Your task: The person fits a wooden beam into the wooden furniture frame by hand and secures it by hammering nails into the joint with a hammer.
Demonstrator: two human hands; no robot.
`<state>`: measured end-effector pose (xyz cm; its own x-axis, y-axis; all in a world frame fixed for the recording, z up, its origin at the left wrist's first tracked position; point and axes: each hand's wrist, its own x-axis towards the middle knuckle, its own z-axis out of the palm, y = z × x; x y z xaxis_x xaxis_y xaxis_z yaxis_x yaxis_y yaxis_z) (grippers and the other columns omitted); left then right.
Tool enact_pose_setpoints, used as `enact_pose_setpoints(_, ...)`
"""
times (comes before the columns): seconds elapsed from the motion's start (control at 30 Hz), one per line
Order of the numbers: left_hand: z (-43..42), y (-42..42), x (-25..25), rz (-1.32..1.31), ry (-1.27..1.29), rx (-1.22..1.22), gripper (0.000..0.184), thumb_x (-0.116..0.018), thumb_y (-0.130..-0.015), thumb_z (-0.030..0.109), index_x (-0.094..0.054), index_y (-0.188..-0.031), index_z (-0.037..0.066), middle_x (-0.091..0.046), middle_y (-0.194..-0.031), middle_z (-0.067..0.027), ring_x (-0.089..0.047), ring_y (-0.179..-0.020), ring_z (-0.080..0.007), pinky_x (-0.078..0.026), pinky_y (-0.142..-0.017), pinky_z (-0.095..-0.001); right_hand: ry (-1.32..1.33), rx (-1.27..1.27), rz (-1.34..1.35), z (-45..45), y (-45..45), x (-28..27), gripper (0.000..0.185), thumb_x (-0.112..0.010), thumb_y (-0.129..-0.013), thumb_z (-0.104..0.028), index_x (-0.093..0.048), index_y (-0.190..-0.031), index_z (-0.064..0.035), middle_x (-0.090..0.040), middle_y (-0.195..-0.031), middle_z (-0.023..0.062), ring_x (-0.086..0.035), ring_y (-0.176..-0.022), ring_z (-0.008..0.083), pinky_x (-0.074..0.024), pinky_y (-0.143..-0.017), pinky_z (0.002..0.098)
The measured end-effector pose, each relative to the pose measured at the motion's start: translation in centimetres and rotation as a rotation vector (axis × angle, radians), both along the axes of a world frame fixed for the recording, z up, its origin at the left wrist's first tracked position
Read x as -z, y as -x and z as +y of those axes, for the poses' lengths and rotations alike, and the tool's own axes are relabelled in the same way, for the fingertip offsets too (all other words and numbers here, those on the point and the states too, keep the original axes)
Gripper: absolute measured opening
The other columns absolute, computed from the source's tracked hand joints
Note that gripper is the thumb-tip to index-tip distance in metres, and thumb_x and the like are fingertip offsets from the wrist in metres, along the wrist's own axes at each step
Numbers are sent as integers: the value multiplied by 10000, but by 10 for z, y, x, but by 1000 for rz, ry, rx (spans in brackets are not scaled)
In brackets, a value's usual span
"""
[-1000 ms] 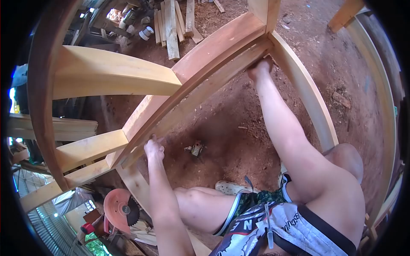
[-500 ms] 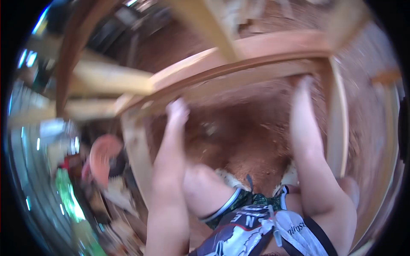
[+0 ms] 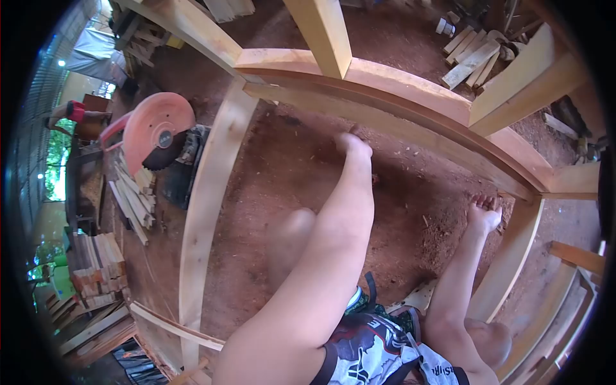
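Note:
Blurred by motion, my left hand [image 3: 354, 144] is in front of the wooden rail [image 3: 385, 117] of a large timber frame, and its fingers are hard to make out. My right hand [image 3: 484, 213] is near the frame's right corner, below the same rail, fingers curled in with nothing visible in them. Beside that hand, the right upright [image 3: 513, 256] runs down towards me. The left upright [image 3: 215, 186] stands away to the left of my left arm. My bare knees and patterned shirt show between the two uprights.
An orange cut-off saw [image 3: 157, 125] with a toothed blade stands left of the frame. Wood strips [image 3: 131, 199] and stacked boards [image 3: 99, 263] lie near it. Offcuts [image 3: 471, 58] lie beyond the rail on the reddish dirt floor [image 3: 410, 224]. Slanting beams [image 3: 321, 35] join the rail.
Both hands were up against the rail and now appear apart from it. The view has swung, bringing the saw and wood piles in clearly. My left arm now reaches across towards the middle.

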<state>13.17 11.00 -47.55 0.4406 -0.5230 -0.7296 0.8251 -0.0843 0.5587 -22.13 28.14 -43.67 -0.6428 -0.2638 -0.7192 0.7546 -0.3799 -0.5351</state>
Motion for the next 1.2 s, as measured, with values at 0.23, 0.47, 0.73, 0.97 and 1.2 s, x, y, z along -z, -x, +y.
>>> enact_pose_setpoints(0.23,-20,16,38,259,82,-169,623,-416,-1005,514,-416,-1462,90,-513,-1431,-113,-559,-1245,-258,-354,-1094,-468,9,113,253,39,23,-59,328,-414,-1049,-327,-561,-837,-124,-509,-659,-7,-497,-637,180,-442,-639,374)
enact_pose_setpoints(0.47,-46,23,32,603,369,-465,550,-513,-1002,357,-411,-1400,-9,-569,-1335,-203,-602,-1229,-287,-521,-982,-438,81,-249,804,-3,-47,-144,219,-515,-1039,-270,-567,-934,-85,-512,-764,-3,-495,-665,153,-453,-654,309)
enact_pose_setpoints(0.73,-62,-82,-64,-280,-465,10,409,-525,-966,263,-606,-1192,-68,-713,-1067,-237,-716,-964,-389,-610,-807,-435,232,-1879,1433,-141,-260,-254,215,-602,-994,-160,-661,-1102,16,-663,-1022,51,-602,-968,102,-478,-864,261)
enact_pose_setpoints(0.97,-13,-354,-177,-1180,-420,-79,446,-575,-888,367,-665,-830,-66,-695,-896,-299,-685,-878,-460,-503,-796,-558,440,-2323,1438,-248,-418,-166,455,-659,-953,-302,-615,-1275,16,-667,-1214,136,-621,-1138,231,-478,-1004,367)
enact_pose_setpoints(1.2,103,-445,-122,-1561,-900,455,377,-536,-921,369,-707,-862,37,-720,-935,-225,-696,-938,-402,-545,-814,-520,110,-1913,2116,-304,-549,-76,444,-616,-946,-302,-616,-1208,56,-663,-1137,292,-629,-1119,421,-484,-972,468)
